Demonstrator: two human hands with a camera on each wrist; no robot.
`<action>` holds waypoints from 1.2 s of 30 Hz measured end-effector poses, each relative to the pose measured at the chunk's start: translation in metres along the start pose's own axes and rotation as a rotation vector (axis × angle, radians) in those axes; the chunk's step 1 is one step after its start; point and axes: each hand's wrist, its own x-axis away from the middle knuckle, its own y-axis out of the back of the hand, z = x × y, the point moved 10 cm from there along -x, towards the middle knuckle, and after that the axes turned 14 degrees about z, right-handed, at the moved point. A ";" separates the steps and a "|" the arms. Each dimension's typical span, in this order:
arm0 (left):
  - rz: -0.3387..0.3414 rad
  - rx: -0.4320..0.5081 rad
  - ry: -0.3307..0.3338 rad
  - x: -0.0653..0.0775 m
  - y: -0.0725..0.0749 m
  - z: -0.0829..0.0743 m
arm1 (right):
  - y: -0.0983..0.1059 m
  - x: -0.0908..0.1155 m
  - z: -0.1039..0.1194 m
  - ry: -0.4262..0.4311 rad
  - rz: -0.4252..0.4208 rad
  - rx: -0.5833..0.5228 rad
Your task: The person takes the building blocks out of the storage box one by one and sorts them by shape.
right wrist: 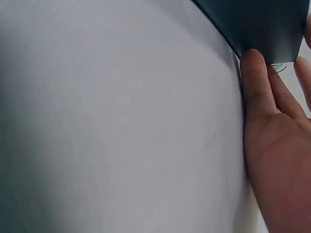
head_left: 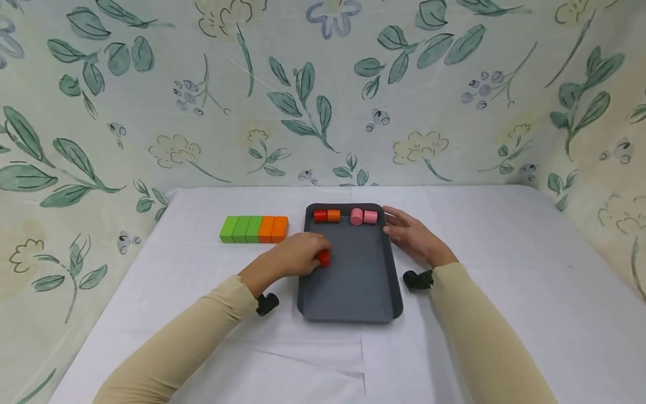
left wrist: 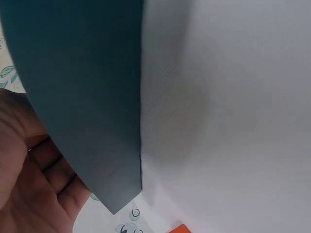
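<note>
My left hand (head_left: 300,253) reaches over the left side of a dark grey tray (head_left: 353,292) and pinches a red cylinder block (head_left: 323,258) just above or on its floor; I cannot tell which. In the left wrist view the tray's wall (left wrist: 92,111) hides the fingertips and the block. My right hand (head_left: 416,237) rests beside the tray's far right corner, its extended fingers touching the outer wall. Along the tray's far side sit a red cylinder (head_left: 320,216), an orange cylinder (head_left: 333,215) and two pink cylinders (head_left: 356,216).
Left of the tray, a row of green blocks (head_left: 241,229) and orange blocks (head_left: 273,229) stands side by side on the white-covered table (head_left: 504,235). A floral cloth (head_left: 323,95) hangs behind it. Each wrist carries a small black camera (head_left: 418,280).
</note>
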 end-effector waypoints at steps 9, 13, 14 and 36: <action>-0.142 0.176 -0.103 0.023 0.021 0.006 | -0.001 -0.002 0.000 0.012 0.011 -0.030; -0.275 0.296 -0.149 0.051 0.044 0.016 | 0.001 0.000 0.002 0.017 0.007 -0.028; -0.305 0.313 -0.158 0.058 0.049 0.019 | 0.001 0.000 0.002 0.017 0.004 -0.029; -0.380 0.384 0.069 0.106 0.003 0.100 | 0.001 -0.001 0.000 -0.008 -0.019 -0.029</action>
